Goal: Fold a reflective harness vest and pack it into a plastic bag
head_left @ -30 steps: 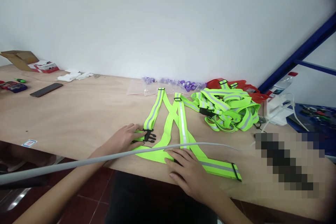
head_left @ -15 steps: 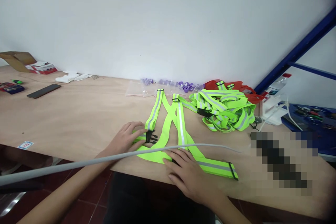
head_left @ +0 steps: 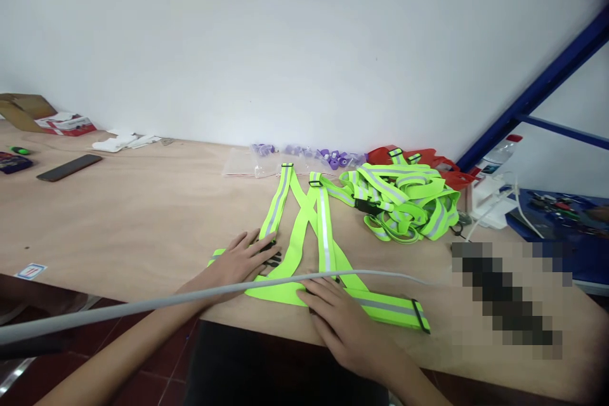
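A neon-yellow reflective harness (head_left: 297, 244) lies spread on the wooden table, its two shoulder straps crossing and running away from me. My left hand (head_left: 245, 260) rests over its left side, fingers stretched, partly covering a black side-release buckle (head_left: 272, 257). My right hand (head_left: 333, 314) lies flat on the lower strap, fingers out, with a dark bit of buckle just showing beneath. Toward the right, the waist strap ends at a black slider (head_left: 420, 316). A grey cable (head_left: 200, 295) crosses in front of both hands.
A heap of similar reflective straps (head_left: 409, 196) lies at the back right by a red bag (head_left: 428, 157). Clear bags with purple pieces (head_left: 333, 157) sit along the wall. A phone-like dark slab (head_left: 69, 167) lies left. A bottle (head_left: 499, 155) and blue tray (head_left: 566, 209) stand right.
My left hand has slid onto the buckle, covering more of it, and a strap end now shows left of the hand. My right hand stays nearly in place. The view has shifted slightly.
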{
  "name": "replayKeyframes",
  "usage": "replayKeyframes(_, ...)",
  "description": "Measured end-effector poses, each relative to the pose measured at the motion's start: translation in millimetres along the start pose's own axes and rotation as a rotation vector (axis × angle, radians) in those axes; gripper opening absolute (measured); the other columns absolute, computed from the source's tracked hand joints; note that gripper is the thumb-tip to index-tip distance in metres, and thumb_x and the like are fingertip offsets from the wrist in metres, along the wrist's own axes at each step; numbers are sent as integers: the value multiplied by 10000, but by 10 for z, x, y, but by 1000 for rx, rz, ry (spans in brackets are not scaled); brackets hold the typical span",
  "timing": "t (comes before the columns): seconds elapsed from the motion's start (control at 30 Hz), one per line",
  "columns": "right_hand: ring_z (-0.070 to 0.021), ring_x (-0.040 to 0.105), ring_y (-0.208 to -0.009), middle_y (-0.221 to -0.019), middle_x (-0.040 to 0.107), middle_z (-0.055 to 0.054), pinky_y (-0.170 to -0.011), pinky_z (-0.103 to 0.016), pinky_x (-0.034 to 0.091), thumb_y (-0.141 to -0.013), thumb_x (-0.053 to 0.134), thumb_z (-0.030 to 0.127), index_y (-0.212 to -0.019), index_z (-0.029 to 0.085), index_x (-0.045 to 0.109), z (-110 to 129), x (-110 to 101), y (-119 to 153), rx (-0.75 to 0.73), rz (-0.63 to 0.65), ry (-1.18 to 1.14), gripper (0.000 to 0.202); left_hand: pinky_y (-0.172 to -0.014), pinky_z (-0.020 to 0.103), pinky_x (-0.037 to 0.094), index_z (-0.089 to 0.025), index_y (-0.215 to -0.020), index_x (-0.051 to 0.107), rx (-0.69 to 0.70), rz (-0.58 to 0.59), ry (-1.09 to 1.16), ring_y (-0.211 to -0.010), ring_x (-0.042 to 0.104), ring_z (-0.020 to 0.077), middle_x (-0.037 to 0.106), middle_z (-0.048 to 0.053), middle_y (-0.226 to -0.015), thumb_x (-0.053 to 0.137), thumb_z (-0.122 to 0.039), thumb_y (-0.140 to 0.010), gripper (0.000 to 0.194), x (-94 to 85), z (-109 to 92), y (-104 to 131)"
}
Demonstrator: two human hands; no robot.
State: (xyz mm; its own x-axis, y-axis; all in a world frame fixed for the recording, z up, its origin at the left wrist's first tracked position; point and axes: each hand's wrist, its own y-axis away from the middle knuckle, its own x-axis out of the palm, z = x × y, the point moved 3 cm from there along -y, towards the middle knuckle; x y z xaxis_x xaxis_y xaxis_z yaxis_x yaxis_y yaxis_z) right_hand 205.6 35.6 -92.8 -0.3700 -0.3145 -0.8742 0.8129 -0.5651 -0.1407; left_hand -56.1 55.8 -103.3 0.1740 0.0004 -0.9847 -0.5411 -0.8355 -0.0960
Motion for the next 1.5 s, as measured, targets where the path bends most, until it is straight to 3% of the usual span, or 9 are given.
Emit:
replayKeyframes(0.1,-208,443,-1439,-1522,525,-86,-1204,-423,392,-932,434,59,-1427,195,530,-18,12,31,0,-65,-16,523,-1193,556,309,-348,-1530,426,-19,-6,0,-1495,314,346,282,34,-1662,396,-410,-1065,470,-23,12,-5)
replayKeyframes(0.23,-258,505,-1384,-1479,555,-132,-1120,-440,490,-941,436,76,-1418,166,535,-44,18,129,-21,-143,121,495,-1109,467,451,-271,-1449,540,-142,-37,65,-1415,448,346,261,101,-1660,431,-446,-1047,452,-78,30,-8)
replayKeyframes(0.47,-289,671,-1076,-1200,668,-137,-886,-460,612,-925,557,181,-1311,220,629,-189,-105,275,156,-182,205,395,-901,372,593,-265,-1334,609,-232,-8,249,-1074,707,257,281,94,-1648,460,-318,-1026,347,-147,29,-21)
replayKeyframes(0.63,-276,669,-1076,-1199,660,-123,-900,-429,606,-888,624,176,-1298,211,636,-277,-97,260,212,-155,122,412,-1050,409,531,-270,-1356,576,-181,-257,365,-1322,553,290,388,89,-1571,494,-337,-1023,349,-226,68,46)
replayKeyframes(0.77,-265,678,-1050,-1194,651,-119,-881,-412,608,-880,653,194,-1299,221,641,-339,-77,245,240,-131,61,420,-1073,432,519,-276,-1361,573,-134,-490,381,-1328,533,287,464,101,-1460,546,-301,-1008,355,-366,46,86)
replayKeyframes(0.97,-285,659,-1118,-1228,645,-116,-937,-440,581,-851,692,189,-1244,265,682,-365,-90,238,297,-117,41,401,-1031,410,557,-284,-1298,612,-52,-616,417,-1272,573,274,550,91,-1340,685,-299,-941,366,-402,-347,102)
replayKeyframes(1.13,-298,632,-1178,-1275,644,-108,-978,-459,559,-823,727,187,-1216,274,695,-348,-121,217,279,-134,53,404,-1023,415,567,-254,-1303,590,-43,-597,535,-1272,590,281,554,126,-1377,689,-312,-937,383,-120,-681,91)
replayKeyframes(1.27,-288,656,-1119,-1213,672,-100,-954,-449,569,-804,745,191,-1182,263,707,-379,-124,231,261,-155,65,386,-1020,408,563,-261,-1357,550,-83,-472,518,-1274,590,282,537,129,-1408,684,-296,-937,442,78,-747,87)
replayKeyframes(1.5,-279,677,-1080,-1167,675,-98,-892,-427,597,-851,718,272,-1203,284,701,-428,-123,319,277,-227,59,353,-1118,628,400,-288,-1227,687,-201,-268,290,-1207,577,335,618,92,-1220,789,-307,-836,405,78,-704,76)
